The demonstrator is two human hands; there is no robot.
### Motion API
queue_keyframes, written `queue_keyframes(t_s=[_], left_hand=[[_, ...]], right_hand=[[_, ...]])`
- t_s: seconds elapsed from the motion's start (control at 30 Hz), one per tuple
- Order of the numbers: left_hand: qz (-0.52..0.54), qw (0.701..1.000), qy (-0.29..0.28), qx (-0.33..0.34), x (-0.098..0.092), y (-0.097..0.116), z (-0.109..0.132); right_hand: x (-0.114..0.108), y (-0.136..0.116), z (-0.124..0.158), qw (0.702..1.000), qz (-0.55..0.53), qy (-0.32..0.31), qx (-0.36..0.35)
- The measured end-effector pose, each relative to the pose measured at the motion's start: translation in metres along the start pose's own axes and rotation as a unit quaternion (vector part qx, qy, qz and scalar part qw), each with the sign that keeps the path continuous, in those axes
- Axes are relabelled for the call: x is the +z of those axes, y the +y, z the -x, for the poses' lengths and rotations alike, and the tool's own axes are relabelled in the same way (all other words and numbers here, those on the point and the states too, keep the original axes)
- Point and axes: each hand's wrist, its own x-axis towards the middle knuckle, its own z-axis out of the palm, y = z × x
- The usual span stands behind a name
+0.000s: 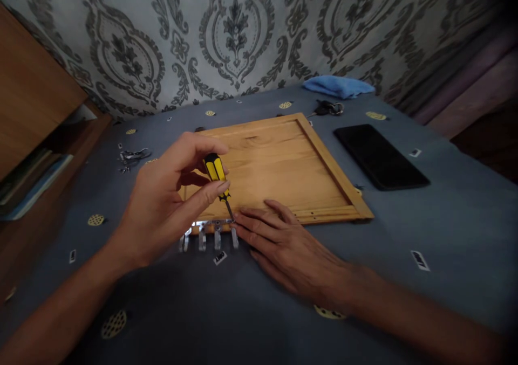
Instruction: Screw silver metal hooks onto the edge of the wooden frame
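A yellow and black screwdriver (217, 172) is gripped by the handle in my left hand (170, 192), its shaft pointing down. The tip meets the right end of a metal hook strip (208, 225), whose several hooks hang over the near edge of a wooden framed panel (267, 160). My right hand (283, 243) lies flat with its fingers spread, on the panel's near edge just right of the strip. Its fingertips are close to the screwdriver tip. Whether a screw sits under the tip is too small to tell.
Right of the panel lies a black phone (380, 156). Behind are keys (328, 108) and a blue cloth (339, 85). Small metal pieces (134, 157) rest on the blue tablecloth (457, 235) at left, near a wooden shelf unit (36, 79). A patterned wall (234, 31) stands behind.
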Motion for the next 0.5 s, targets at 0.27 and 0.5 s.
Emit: queue_keyframes(t_s=[0.27, 0.5], left_hand=[[-0.007, 1.000, -0.019, 0.008, -0.0005, -0.0034, -0.0003], [-0.064, 0.997, 0.000, 0.052, 0.0011, -0.0046, 0.0014]], right_hand=[[-0.0003, 0.0001, -0.0001, 1.000, 0.005, 0.001, -0.001], [-0.0015, -0.0012, -0.0010, 1.000, 0.006, 0.000, -0.003]])
